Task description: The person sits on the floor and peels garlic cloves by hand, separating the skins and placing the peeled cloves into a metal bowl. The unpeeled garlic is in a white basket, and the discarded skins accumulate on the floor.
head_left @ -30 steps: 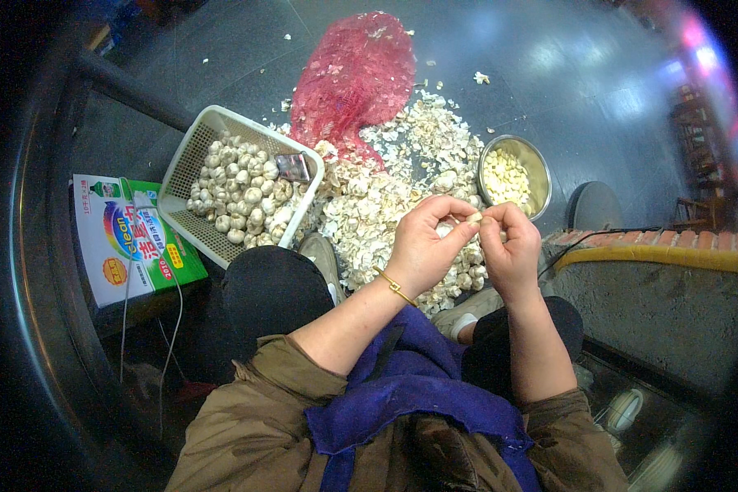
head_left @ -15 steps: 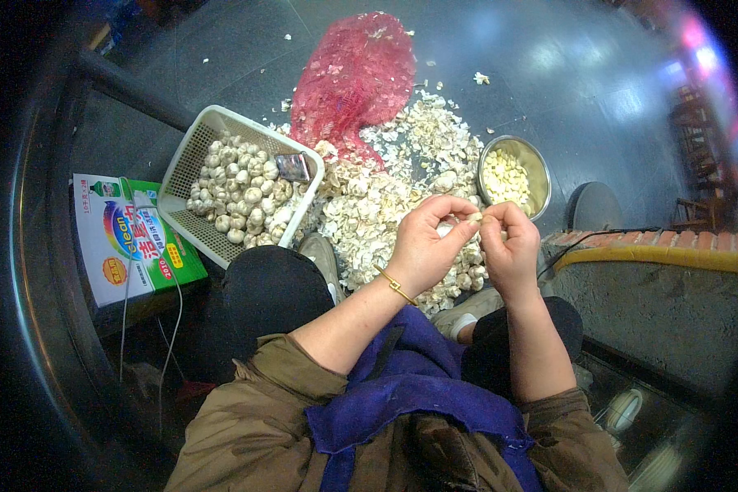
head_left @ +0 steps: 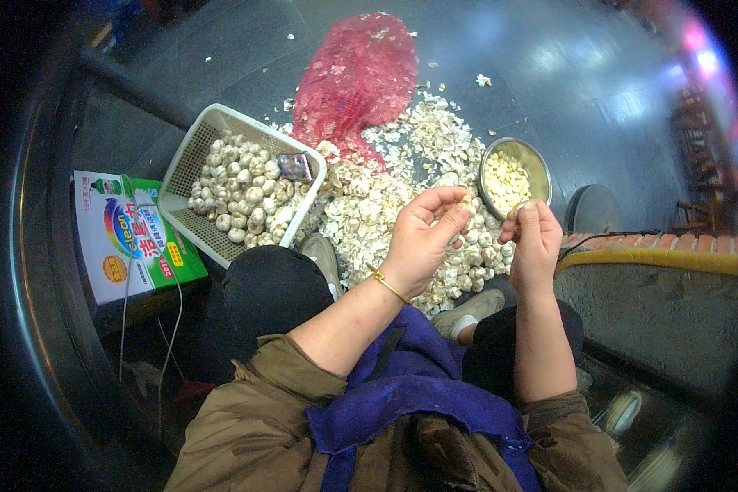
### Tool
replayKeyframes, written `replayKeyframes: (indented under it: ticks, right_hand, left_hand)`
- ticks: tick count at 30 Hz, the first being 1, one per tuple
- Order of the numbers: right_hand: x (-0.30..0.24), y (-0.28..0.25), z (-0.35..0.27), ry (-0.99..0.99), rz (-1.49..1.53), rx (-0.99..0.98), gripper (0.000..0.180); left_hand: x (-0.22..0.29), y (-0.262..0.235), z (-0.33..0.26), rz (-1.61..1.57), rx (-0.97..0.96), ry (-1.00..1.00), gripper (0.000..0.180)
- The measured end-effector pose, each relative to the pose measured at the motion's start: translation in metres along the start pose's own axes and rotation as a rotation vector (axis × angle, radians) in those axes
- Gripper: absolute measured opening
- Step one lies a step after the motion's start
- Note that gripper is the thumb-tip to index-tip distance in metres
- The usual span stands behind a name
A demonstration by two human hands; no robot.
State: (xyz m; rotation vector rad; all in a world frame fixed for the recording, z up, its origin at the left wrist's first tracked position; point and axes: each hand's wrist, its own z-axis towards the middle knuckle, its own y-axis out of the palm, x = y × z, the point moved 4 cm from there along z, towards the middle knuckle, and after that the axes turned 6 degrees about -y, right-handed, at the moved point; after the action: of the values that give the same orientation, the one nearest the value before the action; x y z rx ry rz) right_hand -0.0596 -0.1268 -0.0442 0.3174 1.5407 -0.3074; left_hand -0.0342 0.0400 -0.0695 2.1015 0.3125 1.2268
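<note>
I'm counting two hands (head_left: 422, 246) (head_left: 536, 250) near; one basket (head_left: 193, 225) and one phone (head_left: 293, 167) sitting left, garlic bulbs (head_left: 254, 195) outrunning my count; one bowl (head_left: 539, 170) standing right; one net bag (head_left: 354, 82) lying far.

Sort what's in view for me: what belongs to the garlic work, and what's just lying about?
Garlic work:
- left hand, pinching a small garlic piece
- right hand, near the metal bowl of peeled cloves
- white basket of bulbs
- heaped skins

Apparently lying about:
- phone-like object in the basket
- red net
- green-and-white box
</note>
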Motion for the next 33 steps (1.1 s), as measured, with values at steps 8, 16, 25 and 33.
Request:
replayKeyframes:
  ticks: [8,16,25,33]
  right_hand:
    - [-0.006,0.021,-0.013,-0.153,-0.348,-0.242,0.010]
    - [-0.007,0.019,-0.012,-0.205,-0.502,-0.224,0.010]
    - [-0.001,0.016,-0.009,-0.101,-0.391,-0.262,0.008]
    - [-0.002,0.016,-0.010,-0.124,-0.447,-0.271,0.007]
  left_hand:
    - [-0.005,-0.001,0.002,0.191,0.042,0.054,0.020]
    - [-0.005,-0.002,0.004,0.511,0.035,0.217,0.019]
    - [-0.003,-0.001,0.003,0.562,0.061,0.204,0.019]
    - [0.002,0.002,-0.001,0.695,0.087,0.288,0.018]
